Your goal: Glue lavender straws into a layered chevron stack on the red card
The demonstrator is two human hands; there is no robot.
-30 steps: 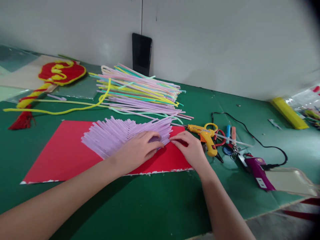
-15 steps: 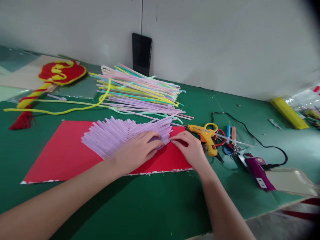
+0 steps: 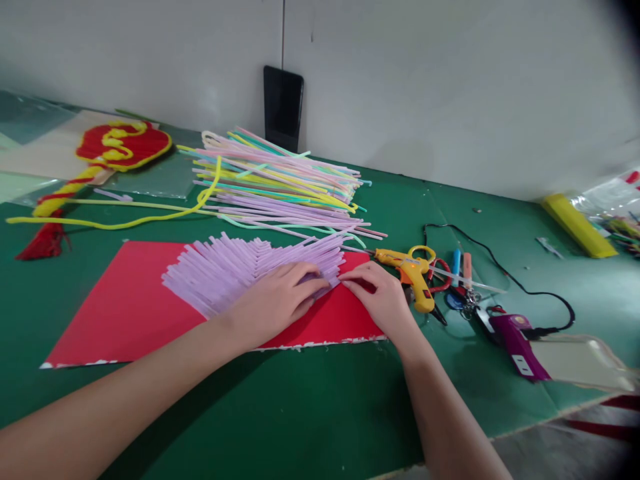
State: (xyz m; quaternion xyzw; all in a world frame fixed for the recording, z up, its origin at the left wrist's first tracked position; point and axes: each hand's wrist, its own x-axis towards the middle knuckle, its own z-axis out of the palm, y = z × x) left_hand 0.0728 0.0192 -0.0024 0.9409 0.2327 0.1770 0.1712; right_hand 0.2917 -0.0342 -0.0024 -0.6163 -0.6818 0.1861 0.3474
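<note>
Lilac pipe cleaners (image 3: 220, 277) lie side by side in a slanting, leaf-like pattern on a red sheet (image 3: 125, 303) with a ragged white front edge. Across their lower right part rests my left hand (image 3: 280, 297), fingers spread and stretched over the strips. My right hand (image 3: 377, 290) is at the right edge of the pattern, thumb and forefinger pinched on the end of a lilac pipe cleaner there. Most of that strip is hidden behind my left fingers. A yellow glue gun (image 3: 413, 270) lies just right of my right hand, its nozzle pointing left.
Behind the sheet is a heap of coloured pipe cleaners (image 3: 280, 180). A phone (image 3: 283, 107) leans on the wall. At left lies a red and yellow fan-shaped craft piece (image 3: 135, 150). Scissors (image 3: 441, 275), a black cord (image 3: 500, 260) and a purple power socket (image 3: 520, 347) lie at right.
Hardly anything differs. Both hands stay in place, and the left fingertips have shifted very slightly to the right.
</note>
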